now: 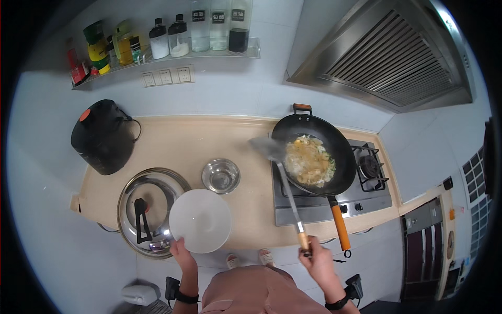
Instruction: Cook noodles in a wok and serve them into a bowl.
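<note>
A white bowl [200, 220] is held at its near rim by my left hand [182, 256]; no contents show in it. My right hand [317, 260] grips the wooden handle of a metal wok spatula [288, 188]. The blurred blade of the spatula is over the left rim of a black wok [342, 157]. Inside the wok lies a yellowish, bubbling food mixture [310, 161] with green bits and liquid. The wok sits on the left burner of a gas stove [286, 214], its orange handle pointing towards me.
A glass lid with a steel rim [125, 219] lies left of the bowl, partly behind it. A steel bowl [220, 176] and a black appliance [102, 137] stand on the counter [172, 137]. Above are a condiment shelf [211, 55] and a range hood [388, 59].
</note>
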{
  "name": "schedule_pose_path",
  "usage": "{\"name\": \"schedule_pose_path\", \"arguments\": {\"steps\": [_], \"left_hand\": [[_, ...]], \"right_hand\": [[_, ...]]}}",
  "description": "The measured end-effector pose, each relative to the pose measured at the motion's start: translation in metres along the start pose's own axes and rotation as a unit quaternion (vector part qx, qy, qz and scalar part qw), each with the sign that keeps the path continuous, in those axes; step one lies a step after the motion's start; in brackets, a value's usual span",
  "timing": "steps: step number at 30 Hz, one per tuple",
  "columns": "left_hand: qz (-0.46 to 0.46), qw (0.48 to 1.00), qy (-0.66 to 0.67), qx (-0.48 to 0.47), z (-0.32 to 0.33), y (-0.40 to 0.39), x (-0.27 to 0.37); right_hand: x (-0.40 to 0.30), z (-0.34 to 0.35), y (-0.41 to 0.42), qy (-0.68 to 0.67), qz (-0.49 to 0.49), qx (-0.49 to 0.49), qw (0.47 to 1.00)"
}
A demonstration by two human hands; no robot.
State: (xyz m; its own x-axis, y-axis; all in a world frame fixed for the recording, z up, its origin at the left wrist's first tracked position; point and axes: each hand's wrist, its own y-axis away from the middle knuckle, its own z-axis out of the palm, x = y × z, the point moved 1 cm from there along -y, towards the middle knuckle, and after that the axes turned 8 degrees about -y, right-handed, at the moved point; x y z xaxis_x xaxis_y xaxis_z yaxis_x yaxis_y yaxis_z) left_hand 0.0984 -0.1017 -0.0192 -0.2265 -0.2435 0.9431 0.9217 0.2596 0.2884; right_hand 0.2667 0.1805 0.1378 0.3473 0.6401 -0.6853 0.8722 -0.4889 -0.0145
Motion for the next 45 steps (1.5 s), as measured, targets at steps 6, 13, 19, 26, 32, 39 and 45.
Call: {"name": "schedule_pose_path", "arguments": {"steps": [6,13,19,26,32,39,45], "left_hand": [[0.056,0.991,-0.024,0.118,-0.035,-0.002,0.019],[0.074,0.995,-0.006,0.064,-0.047,0.011,0.035],[0.087,0.995,0.002,0.058,-0.059,0.011,0.022],[0.072,0.996,-0.006,0.050,-0.044,0.011,0.034],[0.062,0.996,-0.059,0.023,-0.037,-0.004,0.020],[-0.050,0.985,-0.121,-0.109,-0.013,-0.017,0.032],[-0.082,0.961,-0.093,-0.247,0.048,-0.003,0.051]], "right_hand": [[0.022,0.080,-0.020,0.079,-0.125,-0.096,0.984],[0.069,0.128,-0.043,0.180,-0.122,-0.150,0.964],[0.097,0.134,-0.054,0.229,-0.174,-0.090,0.953],[0.115,0.134,-0.062,0.246,-0.121,-0.052,0.960],[0.115,0.129,-0.053,0.250,-0.088,-0.010,0.964],[0.031,0.033,-0.019,0.023,0.003,-0.016,1.000],[-0.022,-0.157,0.021,-0.191,-0.043,0.307,0.931]]}}
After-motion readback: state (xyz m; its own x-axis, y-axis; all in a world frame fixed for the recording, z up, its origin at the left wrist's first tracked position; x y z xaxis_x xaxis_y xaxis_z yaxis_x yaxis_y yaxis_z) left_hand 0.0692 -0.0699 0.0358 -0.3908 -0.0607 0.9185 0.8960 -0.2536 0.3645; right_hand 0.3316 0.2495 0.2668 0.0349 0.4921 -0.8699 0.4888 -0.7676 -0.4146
